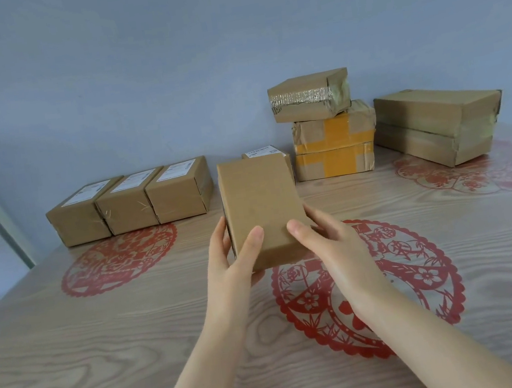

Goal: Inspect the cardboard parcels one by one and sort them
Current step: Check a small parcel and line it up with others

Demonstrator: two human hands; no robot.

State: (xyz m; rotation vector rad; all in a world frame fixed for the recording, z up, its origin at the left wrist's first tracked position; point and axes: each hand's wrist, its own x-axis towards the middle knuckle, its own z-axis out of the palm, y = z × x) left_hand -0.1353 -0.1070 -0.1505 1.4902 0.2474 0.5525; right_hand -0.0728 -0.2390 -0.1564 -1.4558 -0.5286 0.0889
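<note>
Head view: left hand (234, 256) and right hand (327, 243) clasp a plain rectangular cardboard parcel (261, 206).

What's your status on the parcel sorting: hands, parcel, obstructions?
Left hand and right hand both grip plain parcel, above table. Three labelled parcels rowed left. No obstruction seen.

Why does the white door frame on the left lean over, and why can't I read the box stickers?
Head view: the wide-angle lens tilts the door frame near the edge; the labels on the three left boxes are small, soft and washed out; lighting is even, shadows faint; the tape on the top stacked box glints.
</note>
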